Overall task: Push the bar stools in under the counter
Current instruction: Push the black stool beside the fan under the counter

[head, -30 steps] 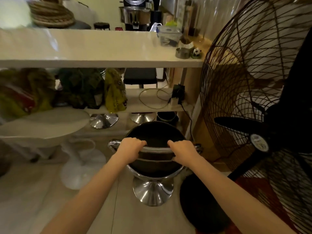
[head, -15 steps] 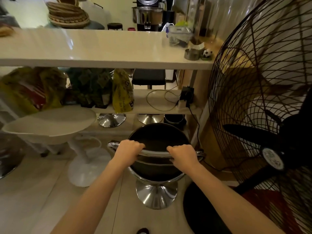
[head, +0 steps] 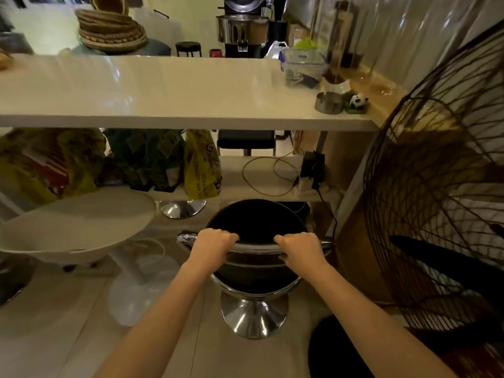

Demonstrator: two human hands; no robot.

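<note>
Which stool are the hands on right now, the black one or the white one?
The black stool, chrome-based, by the fan: left hand and right hand grip its back rail. The white stool stands untouched to its left.

Between the fists the bar stool (head: 256, 222) is black with chrome trim; left of them, a white stool (head: 73, 225); beyond, a yellow bag (head: 201, 170).

left hand (head: 211, 248) fisted on chrome backrest rail (head: 255, 248) | right hand (head: 300, 251) same rail, beside it | black bar stool (head: 256, 222) front edge under lower shelf (head: 261, 190) | white stool (head: 73, 225) left | standing fan (head: 436, 186) right | white counter (head: 177, 91) above
</note>
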